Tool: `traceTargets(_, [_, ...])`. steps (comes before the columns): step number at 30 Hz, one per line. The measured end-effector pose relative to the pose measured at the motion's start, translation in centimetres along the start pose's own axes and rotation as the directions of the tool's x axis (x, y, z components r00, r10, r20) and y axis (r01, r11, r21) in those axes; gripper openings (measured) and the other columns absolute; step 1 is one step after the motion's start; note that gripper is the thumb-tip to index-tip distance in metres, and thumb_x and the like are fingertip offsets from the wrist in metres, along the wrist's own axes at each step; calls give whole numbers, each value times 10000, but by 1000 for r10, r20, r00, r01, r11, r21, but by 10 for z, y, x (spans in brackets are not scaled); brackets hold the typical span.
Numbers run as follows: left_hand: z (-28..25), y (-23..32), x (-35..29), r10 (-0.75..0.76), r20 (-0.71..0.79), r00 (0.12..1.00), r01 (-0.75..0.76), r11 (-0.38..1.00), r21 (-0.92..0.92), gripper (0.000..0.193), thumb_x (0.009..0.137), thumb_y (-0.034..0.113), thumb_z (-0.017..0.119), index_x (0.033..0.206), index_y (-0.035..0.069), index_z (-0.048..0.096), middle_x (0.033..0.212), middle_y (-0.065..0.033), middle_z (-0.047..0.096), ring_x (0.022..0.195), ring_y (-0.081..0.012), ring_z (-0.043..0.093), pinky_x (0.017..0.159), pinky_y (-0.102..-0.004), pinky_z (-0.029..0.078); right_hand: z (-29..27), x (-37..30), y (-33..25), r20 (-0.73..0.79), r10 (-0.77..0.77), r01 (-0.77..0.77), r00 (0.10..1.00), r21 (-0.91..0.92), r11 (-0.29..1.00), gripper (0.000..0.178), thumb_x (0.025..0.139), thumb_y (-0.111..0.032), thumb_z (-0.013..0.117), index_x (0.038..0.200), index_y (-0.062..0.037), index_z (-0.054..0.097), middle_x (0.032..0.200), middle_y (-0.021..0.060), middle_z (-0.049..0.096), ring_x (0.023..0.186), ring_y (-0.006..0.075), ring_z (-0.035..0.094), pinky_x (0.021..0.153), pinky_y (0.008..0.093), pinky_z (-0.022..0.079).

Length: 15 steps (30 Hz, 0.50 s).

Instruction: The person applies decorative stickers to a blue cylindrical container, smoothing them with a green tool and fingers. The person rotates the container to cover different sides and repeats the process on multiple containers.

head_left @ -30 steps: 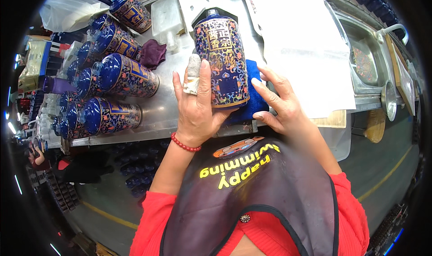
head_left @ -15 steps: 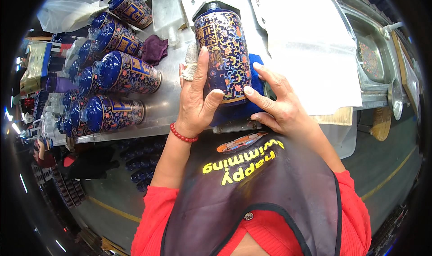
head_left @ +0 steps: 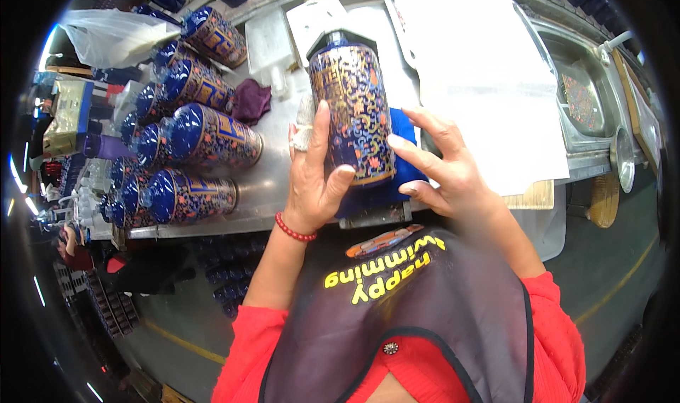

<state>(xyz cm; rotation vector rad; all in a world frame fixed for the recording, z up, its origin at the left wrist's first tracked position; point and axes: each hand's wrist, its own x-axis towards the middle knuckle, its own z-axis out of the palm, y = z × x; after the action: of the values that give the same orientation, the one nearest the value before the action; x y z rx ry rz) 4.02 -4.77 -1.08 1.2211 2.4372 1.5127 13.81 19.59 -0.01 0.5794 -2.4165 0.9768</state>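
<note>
A dark blue bottle (head_left: 352, 105) with colourful floral patterning and gold characters lies on its back on a small stand, its neck pointing away from me. Along its left side rests my left hand (head_left: 315, 166), fingers stretched out and thumb on the lower part of the surface. One finger of that hand wears a pale cloth wrap, and red beads circle the wrist. My right hand (head_left: 446, 168) is spread at the bottle's lower right, the index fingertip at its edge. Blue cloth (head_left: 404, 148) shows beneath the bottle.
Several similar blue bottles (head_left: 219, 137) lie at the left of the metal table, near a purple cloth (head_left: 251, 101) and a clear plastic tray (head_left: 269, 42). White sheets (head_left: 489, 91) cover the right side, beside a metal sink (head_left: 545, 38). A clear plastic bag (head_left: 113, 35) sits far left.
The whole view has shifted, so the table and bottles appear lower and slightly to the right. Both hands keep nearly the same places at the bottle.
</note>
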Motion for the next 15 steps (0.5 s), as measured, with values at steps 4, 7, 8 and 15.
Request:
traceTargets(4, [-1,3,0,-11,3,1000,11,1000,27,867,1021,537,519,1584,-77,282,1537,-273,462,1472,-411,379,1243,-525,90,7,15,4,42,45,-42,998,-49,998,686,799,-270,821,1423,-102,590,1529,239,427,1293,436,507,1070,494,447])
traceTargets(7, [-1,5,-1,-23,-4,1000,23,999,46,902,1016,583,505,1599,-61,257,1543,-257,465,1489,-399,364,1242,-558,34,4,21,9,-5,0,0,1000,-31,1000,609,907,-366,743,1425,-79,601,1556,256,399,1299,431,501,1091,512,425])
traceTargets(8, [0,5,-1,-30,-2,1000,30,998,48,903,1015,585,505,1599,-58,258,1541,-256,466,1489,-400,364,1242,-561,32,2,23,10,-24,-3,2,1000,-40,999,605,911,-369,741,1425,-81,602,1556,256,401,1296,429,503,1089,510,428])
traceTargets(15, [-3,9,0,-19,6,1000,18,998,67,895,1015,579,507,1607,-40,250,1538,-250,472,1484,-407,373,1239,-578,12,7,53,19,-72,114,-115,991,-5,993,606,936,-408,717,1430,-78,598,1564,254,401,1283,408,511,1079,490,443])
